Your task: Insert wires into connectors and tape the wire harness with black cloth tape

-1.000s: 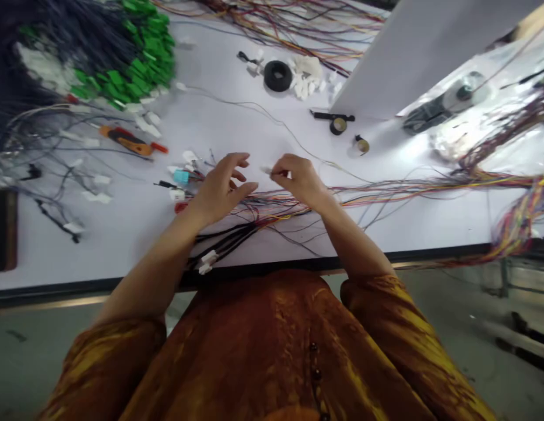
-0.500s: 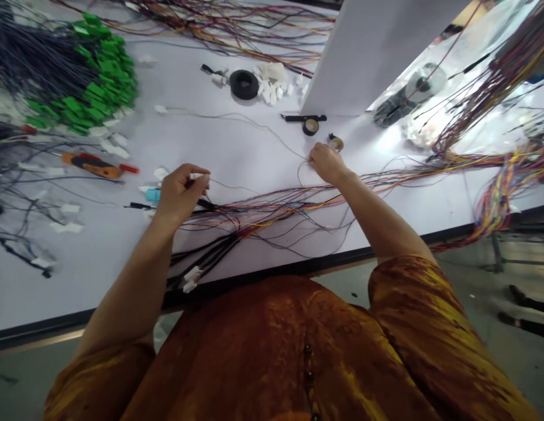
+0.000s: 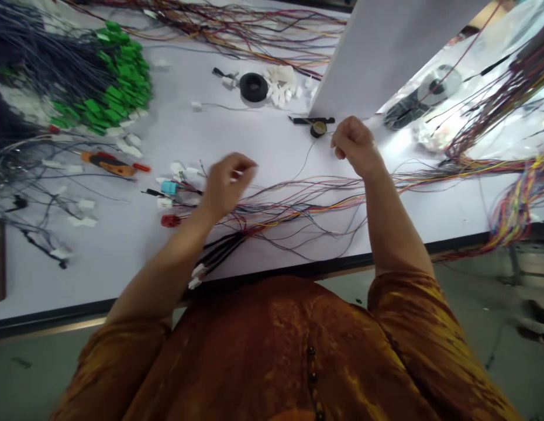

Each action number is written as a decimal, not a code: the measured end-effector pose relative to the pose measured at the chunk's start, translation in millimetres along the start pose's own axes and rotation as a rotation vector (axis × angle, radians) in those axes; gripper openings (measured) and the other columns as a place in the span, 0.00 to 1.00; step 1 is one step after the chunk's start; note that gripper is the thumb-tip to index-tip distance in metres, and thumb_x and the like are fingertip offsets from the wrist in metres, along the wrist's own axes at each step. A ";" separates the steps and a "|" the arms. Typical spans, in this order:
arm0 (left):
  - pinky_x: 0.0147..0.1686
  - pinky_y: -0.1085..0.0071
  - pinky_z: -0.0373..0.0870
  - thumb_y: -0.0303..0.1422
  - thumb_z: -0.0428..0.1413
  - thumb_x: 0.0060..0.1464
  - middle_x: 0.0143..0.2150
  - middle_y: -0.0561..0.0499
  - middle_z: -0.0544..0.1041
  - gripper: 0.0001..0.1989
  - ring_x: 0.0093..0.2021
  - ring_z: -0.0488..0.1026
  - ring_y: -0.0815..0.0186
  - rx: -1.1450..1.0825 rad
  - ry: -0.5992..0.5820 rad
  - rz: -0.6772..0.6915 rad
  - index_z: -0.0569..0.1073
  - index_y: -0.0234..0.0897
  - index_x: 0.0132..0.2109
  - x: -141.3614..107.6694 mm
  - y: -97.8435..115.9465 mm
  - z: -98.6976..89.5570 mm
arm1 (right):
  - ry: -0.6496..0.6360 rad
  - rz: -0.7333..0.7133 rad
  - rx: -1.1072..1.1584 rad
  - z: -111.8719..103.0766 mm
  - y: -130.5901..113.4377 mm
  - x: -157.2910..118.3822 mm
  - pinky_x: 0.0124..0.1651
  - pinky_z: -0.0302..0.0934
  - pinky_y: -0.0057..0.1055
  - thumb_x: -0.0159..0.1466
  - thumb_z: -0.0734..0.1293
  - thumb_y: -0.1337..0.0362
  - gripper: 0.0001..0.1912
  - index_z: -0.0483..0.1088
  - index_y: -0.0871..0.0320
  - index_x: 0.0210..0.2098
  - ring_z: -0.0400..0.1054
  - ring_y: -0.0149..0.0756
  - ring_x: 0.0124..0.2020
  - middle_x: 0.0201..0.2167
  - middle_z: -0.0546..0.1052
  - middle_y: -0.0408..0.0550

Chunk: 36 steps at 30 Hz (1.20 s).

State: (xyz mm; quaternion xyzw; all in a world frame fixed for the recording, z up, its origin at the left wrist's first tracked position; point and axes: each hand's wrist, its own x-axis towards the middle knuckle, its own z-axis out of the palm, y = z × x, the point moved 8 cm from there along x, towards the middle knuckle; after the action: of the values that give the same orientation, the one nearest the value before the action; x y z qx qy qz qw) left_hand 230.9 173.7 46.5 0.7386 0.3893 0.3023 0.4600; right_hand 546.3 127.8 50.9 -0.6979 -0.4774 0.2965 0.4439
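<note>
My left hand (image 3: 228, 182) is over the near wire bundle (image 3: 298, 207), smeared by motion, its fingers curled; whether it holds anything is unclear. My right hand (image 3: 354, 143) is closed in a pinch to the right of a small tape roll (image 3: 318, 129). A thin wire runs to its fingertips, and a white connector (image 3: 196, 106) lies at the far end of a pale wire. Beside the small roll is a black cutter-like tool (image 3: 313, 120). Blue (image 3: 169, 186) and red (image 3: 171, 220) connectors lie left of my left hand.
Green connectors (image 3: 118, 88) on dark wires fill the back left, with an orange-handled tool (image 3: 109, 164) in front. A large black tape roll (image 3: 253, 88) lies at the back centre. A white upright panel (image 3: 372, 52) rises behind my right hand. More wires cross the back and right.
My left hand has moved right, away from the small connectors. My right hand has lifted and shifted right, drawing the thin wire along. The white connector has slid right. The view has shifted slightly.
</note>
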 end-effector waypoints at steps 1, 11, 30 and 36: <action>0.38 0.63 0.73 0.44 0.59 0.59 0.38 0.46 0.80 0.13 0.39 0.75 0.62 -0.148 -0.176 -0.076 0.75 0.37 0.39 5.0 5.0 35.4 | -0.066 -0.024 -0.006 9.2 -11.1 -6.2 0.26 0.52 0.28 0.65 0.69 0.64 0.11 0.63 0.54 0.29 0.56 0.22 0.21 0.24 0.69 0.37; 0.22 0.76 0.63 0.30 0.45 0.70 0.43 0.45 0.80 0.12 0.26 0.68 0.76 -0.890 0.016 -0.446 0.71 0.34 0.39 104.8 -28.8 76.2 | 0.019 -0.099 0.223 -46.5 -34.3 -58.4 0.24 0.40 0.35 0.52 0.74 0.53 0.12 0.70 0.50 0.24 0.45 0.24 0.17 0.16 0.58 0.36; 0.48 0.67 0.72 0.27 0.60 0.52 0.51 0.44 0.82 0.12 0.50 0.80 0.62 -1.061 -0.476 -0.625 0.76 0.37 0.45 14.9 -40.8 83.3 | -0.125 0.002 0.282 -17.7 -24.2 -92.2 0.21 0.40 0.29 0.60 0.75 0.57 0.12 0.80 0.53 0.43 0.51 0.23 0.18 0.24 0.73 0.41; 0.40 0.71 0.74 0.32 0.52 0.65 0.53 0.47 0.80 0.11 0.45 0.80 0.65 -1.266 -0.393 -0.499 0.75 0.40 0.52 23.5 -6.3 76.7 | -0.530 0.082 -0.037 38.2 -32.8 -110.2 0.27 0.59 0.27 0.61 0.73 0.54 0.11 0.82 0.52 0.39 0.65 0.29 0.24 0.23 0.75 0.42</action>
State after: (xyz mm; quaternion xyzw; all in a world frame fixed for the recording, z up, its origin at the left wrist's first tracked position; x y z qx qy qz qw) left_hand 302.8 161.4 12.6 0.2590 0.2060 0.2174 0.9183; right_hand 460.5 43.1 62.9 -0.6224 -0.5538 0.4780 0.2784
